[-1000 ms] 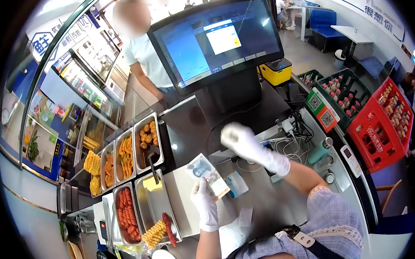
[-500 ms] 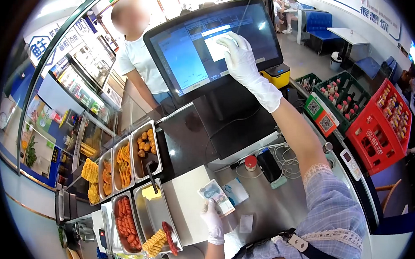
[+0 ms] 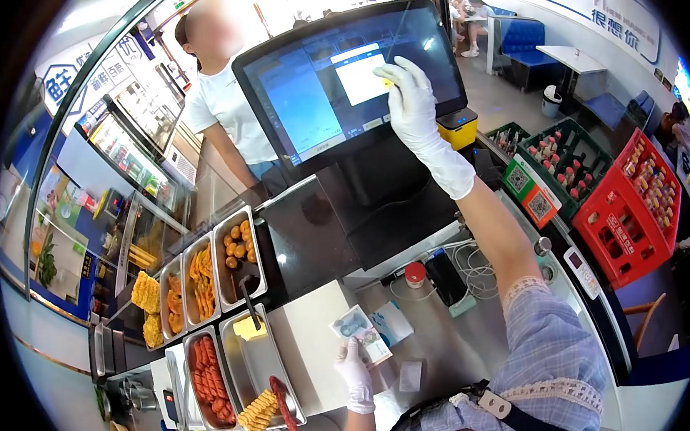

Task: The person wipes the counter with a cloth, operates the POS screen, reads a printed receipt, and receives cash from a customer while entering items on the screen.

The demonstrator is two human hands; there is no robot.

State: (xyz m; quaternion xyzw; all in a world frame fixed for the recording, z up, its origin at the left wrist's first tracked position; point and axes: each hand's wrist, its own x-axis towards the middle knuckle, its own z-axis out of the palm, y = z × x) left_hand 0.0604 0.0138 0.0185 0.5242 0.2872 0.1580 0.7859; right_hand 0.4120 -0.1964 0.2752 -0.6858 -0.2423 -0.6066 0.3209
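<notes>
My right hand (image 3: 415, 111), in a white glove, is raised at the touchscreen monitor (image 3: 310, 125). Its bent fingers are by a white pop-up window on the screen, and they hold nothing I can see. Below, my left hand (image 3: 352, 374), also gloved, pinches a banknote (image 3: 363, 336) over the edge of a white board (image 3: 304, 352). Another paper note, bluish-white (image 3: 391, 322), lies on the steel counter just right of the banknote. A small white slip (image 3: 410, 376) rests nearby.
Metal trays of fried food (image 3: 201, 275) and red sausages (image 3: 208, 379) stand on the left. Behind the monitor is a person in a white T-shirt (image 3: 226, 106). A red bottle crate (image 3: 626, 220), a green one (image 3: 567, 160) and tangled cables (image 3: 477, 275) are on the right.
My right hand has shifted slightly right and down on the screen, showing more of the pop-up window. My left hand still holds the banknote.
</notes>
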